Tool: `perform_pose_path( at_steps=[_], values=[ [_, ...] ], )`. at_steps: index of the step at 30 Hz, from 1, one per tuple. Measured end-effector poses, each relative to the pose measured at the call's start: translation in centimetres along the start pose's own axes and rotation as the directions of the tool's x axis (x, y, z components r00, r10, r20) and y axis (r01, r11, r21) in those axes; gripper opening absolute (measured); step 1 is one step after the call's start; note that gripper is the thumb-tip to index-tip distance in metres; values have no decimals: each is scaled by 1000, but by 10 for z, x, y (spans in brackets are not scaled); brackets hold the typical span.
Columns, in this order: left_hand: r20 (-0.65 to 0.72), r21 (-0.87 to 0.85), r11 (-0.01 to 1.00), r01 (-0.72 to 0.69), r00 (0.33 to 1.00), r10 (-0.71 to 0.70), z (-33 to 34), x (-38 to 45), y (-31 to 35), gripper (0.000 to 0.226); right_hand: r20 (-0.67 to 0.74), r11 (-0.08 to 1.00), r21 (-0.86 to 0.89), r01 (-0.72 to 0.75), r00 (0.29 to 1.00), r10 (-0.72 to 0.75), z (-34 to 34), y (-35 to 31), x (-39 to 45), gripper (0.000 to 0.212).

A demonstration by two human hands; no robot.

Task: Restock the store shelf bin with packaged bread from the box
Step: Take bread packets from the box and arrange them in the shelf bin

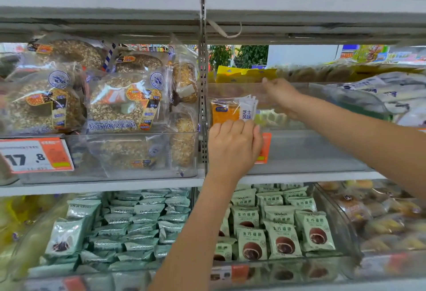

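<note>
A clear plastic shelf bin (318, 150) sits on the middle shelf, right of the metal upright. My left hand (234, 145) grips a small stack of orange-and-white packaged bread (232, 111) from below, holding it upright at the bin's left front corner. My right hand (282, 96) reaches over the bin's front rim, fingers stretched toward yellow packets (244, 75) lying at the back of the bin. The box is out of view.
Left of the upright (203, 106), a bin holds large seeded bagels (124, 104) with a 17.8 price tag (34, 156). The shelf below carries green packets (276, 228). White packets (396, 97) fill the neighbouring bin on the right. A shelf board (299, 14) hangs close overhead.
</note>
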State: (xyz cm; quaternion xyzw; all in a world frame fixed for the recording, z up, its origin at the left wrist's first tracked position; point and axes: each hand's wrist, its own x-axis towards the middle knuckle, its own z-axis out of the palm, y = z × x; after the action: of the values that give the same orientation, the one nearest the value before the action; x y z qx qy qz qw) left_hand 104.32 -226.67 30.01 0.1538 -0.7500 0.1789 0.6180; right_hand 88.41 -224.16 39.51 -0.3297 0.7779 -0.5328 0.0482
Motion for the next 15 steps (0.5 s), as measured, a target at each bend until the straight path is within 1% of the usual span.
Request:
perform_pose_path(
  at_steps=[2,4,6,7,8,9,11,13,15],
  values=[
    [76,-32,999,-31,997,33,-6,-8,-1,33,-76,973,-41,229,970,-231,-20,0,-44,40],
    [146,-47,999,-13,989,20,-13,-17,2,34,-196,911,-28,412,891,-409,-30,9,-100,27],
    [180,-65,997,36,983,-24,-24,-35,9,44,-314,848,25,530,809,-497,-31,32,-154,20],
    [179,-95,995,44,983,-27,-31,-48,14,46,-357,829,33,558,782,-512,-28,48,-176,19],
    [177,-135,990,43,984,-18,-38,-64,21,46,-375,831,28,556,776,-507,-23,67,-198,18],
    [177,-171,985,38,984,-7,-46,-83,28,45,-363,843,16,538,789,-496,-17,89,-216,17],
    [194,-211,977,24,981,18,-61,-126,43,40,-260,884,1,467,854,-450,-3,132,-250,15],
    [299,-235,971,40,954,33,-78,-173,58,34,-98,935,-11,354,930,-354,13,177,-282,11],
    [455,-234,965,118,890,2,-95,-221,71,32,64,973,-56,225,973,-222,28,222,-312,10]
  ],
)
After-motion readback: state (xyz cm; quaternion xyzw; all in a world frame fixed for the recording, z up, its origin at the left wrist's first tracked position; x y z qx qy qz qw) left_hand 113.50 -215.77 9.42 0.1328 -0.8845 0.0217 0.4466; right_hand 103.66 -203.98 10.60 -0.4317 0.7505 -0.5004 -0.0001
